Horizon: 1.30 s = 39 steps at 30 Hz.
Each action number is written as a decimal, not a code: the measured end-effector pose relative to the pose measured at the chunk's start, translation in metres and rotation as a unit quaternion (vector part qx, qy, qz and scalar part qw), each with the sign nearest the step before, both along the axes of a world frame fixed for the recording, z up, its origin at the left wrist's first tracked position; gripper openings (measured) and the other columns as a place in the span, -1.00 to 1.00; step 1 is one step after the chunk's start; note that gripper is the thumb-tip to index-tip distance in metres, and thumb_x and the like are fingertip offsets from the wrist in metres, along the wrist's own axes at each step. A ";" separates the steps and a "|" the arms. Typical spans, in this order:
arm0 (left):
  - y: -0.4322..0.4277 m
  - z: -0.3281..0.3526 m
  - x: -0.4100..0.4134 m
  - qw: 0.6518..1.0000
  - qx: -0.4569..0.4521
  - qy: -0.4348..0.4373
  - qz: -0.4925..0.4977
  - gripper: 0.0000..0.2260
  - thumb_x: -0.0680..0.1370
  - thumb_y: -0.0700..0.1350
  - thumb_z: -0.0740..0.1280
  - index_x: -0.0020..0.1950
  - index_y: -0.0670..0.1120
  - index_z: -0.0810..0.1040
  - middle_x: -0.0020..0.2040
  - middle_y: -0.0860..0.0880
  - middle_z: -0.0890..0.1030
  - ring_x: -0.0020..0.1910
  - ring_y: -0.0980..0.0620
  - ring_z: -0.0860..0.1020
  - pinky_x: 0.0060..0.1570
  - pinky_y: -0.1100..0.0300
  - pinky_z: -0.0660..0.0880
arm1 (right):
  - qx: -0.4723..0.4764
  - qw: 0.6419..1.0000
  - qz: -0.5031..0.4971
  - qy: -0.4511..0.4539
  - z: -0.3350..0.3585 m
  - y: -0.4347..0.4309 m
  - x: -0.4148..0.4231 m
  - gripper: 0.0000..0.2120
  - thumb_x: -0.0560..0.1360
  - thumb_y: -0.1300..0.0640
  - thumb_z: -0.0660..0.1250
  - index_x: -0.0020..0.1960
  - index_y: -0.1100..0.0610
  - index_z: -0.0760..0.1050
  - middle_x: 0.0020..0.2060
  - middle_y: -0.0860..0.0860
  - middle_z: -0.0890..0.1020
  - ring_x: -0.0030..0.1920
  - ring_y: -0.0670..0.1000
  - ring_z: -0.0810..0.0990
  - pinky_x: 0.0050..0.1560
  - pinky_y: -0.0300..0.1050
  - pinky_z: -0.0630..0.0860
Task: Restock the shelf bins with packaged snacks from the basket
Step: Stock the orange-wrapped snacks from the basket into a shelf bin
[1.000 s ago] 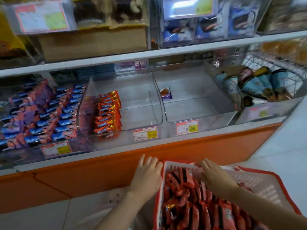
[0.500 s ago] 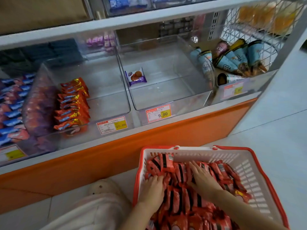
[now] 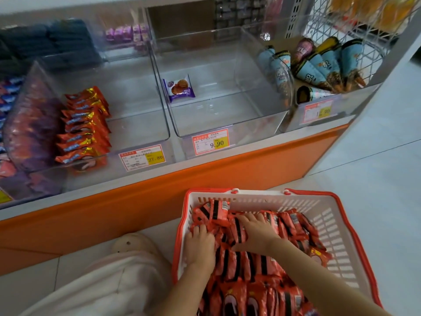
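Observation:
A red-and-white basket (image 3: 337,224) stands on the floor below the shelf, heaped with red snack packets (image 3: 246,267). Both hands are down in the heap. My left hand (image 3: 200,244) has its fingers curled into the packets near the basket's left wall. Just to its right, my right hand (image 3: 258,233) lies spread on top of the packets, fingers pointing toward the shelf. Above, a clear bin (image 3: 141,124) holds one row of red-and-gold packets (image 3: 85,124) along its left side. The neighbouring clear bin (image 3: 227,110) holds a single purple packet (image 3: 178,87).
To the right, a bin holds blue cone-shaped packs (image 3: 319,67) beside a wire rack (image 3: 330,30). Blue and pink packets (image 3: 9,92) fill the far-left bin. Price tags (image 3: 210,142) front the bins above an orange plinth (image 3: 250,165). My knee (image 3: 102,286) and shoe (image 3: 134,245) sit left of the basket.
My view has dropped and closed in on the basket. Both hands went from the basket's near rim into the heap of red packets, and the left hand's fingers have dug in.

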<state>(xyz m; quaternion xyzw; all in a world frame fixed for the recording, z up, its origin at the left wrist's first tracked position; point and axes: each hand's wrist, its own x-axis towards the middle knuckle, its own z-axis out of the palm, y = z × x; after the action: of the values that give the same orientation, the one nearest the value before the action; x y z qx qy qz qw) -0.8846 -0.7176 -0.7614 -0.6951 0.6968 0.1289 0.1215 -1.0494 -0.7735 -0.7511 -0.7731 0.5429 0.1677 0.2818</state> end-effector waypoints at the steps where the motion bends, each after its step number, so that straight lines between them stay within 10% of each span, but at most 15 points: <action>1: -0.001 0.000 0.000 1.000 -0.001 -0.001 -0.004 -0.71 0.62 -0.14 0.15 0.32 -0.03 0.47 0.32 -0.06 0.41 0.32 -0.10 0.32 0.34 0.03 0.22 | 0.006 1.000 -0.005 0.006 0.000 0.001 0.003 -0.12 0.39 -0.27 0.37 0.53 -0.01 0.02 0.50 0.00 0.12 0.48 0.26 0.04 0.47 0.17 0.10; 12: 0.004 0.012 0.000 0.989 -0.021 0.121 0.083 -0.77 0.63 -0.19 0.12 0.26 -0.13 0.42 0.21 -0.09 0.52 0.20 -0.06 0.47 0.19 0.12 0.38 | -0.061 0.993 -0.076 -0.068 0.008 0.021 0.010 -0.55 0.54 0.12 0.26 0.41 0.02 0.27 0.36 0.03 0.32 0.35 0.13 0.30 0.27 -0.03 0.40; 17: 0.007 0.022 0.001 0.929 -0.068 0.306 0.195 -0.76 0.64 -0.11 0.11 0.19 -0.24 0.40 0.01 -0.23 0.58 -0.04 -0.22 0.58 -0.03 -0.04 0.54 | -0.068 0.987 -0.071 -0.130 0.023 0.033 0.012 -0.64 0.57 0.14 0.21 0.34 0.02 0.27 0.20 -0.02 0.49 0.12 0.06 0.54 0.00 -0.08 0.53; 21: 0.014 0.044 -0.001 0.901 -0.131 0.372 0.180 -0.95 0.62 -0.17 0.21 0.04 -0.09 0.34 -0.17 0.07 0.45 -0.25 0.16 0.45 -0.28 0.40 0.37 | -0.063 0.944 -0.163 -0.279 0.044 0.039 0.022 -0.62 0.53 0.18 0.27 0.28 -0.04 0.25 0.00 -0.19 0.50 -0.04 -0.09 0.54 -0.11 -0.31 0.47; 25: 0.014 0.067 0.001 0.831 -0.148 0.489 0.218 -0.69 0.56 -0.11 0.33 0.26 -0.01 0.34 0.06 0.17 0.48 0.02 0.27 0.48 -0.05 0.58 0.37 | -0.072 0.891 -0.217 -0.393 0.065 0.037 0.030 -0.62 0.51 0.21 0.32 0.21 -0.07 0.27 0.02 -0.22 0.53 0.03 -0.17 0.56 0.02 -0.24 0.54; 30: 0.011 0.090 0.024 0.749 -0.126 0.593 0.267 -0.81 0.62 -0.11 0.23 0.21 0.04 0.52 0.20 0.07 0.46 0.24 0.15 0.42 0.27 0.27 0.37 | -0.007 0.841 -0.248 -0.481 0.084 0.033 0.035 -0.63 0.48 0.22 0.37 0.14 -0.12 0.33 0.11 -0.02 0.54 0.11 -0.02 0.56 0.12 0.05 0.56; 39: 0.015 0.125 0.071 0.677 -0.118 0.659 0.306 -0.71 0.50 -0.15 0.39 0.18 0.03 0.43 0.11 0.03 0.58 0.03 0.16 0.58 -0.10 0.34 0.51 | 0.062 0.810 -0.226 -0.538 0.134 0.022 0.073 -0.66 0.47 0.15 0.39 0.17 0.10 0.34 0.04 0.05 0.57 -0.10 -0.05 0.65 -0.16 -0.17 0.60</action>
<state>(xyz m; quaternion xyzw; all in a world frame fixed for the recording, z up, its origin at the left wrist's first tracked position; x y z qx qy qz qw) -0.8132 -0.7027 -0.6368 -0.6135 0.3542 0.5001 -0.4980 -0.9762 -0.7514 -0.6175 -0.5762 0.4522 -0.3106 0.6058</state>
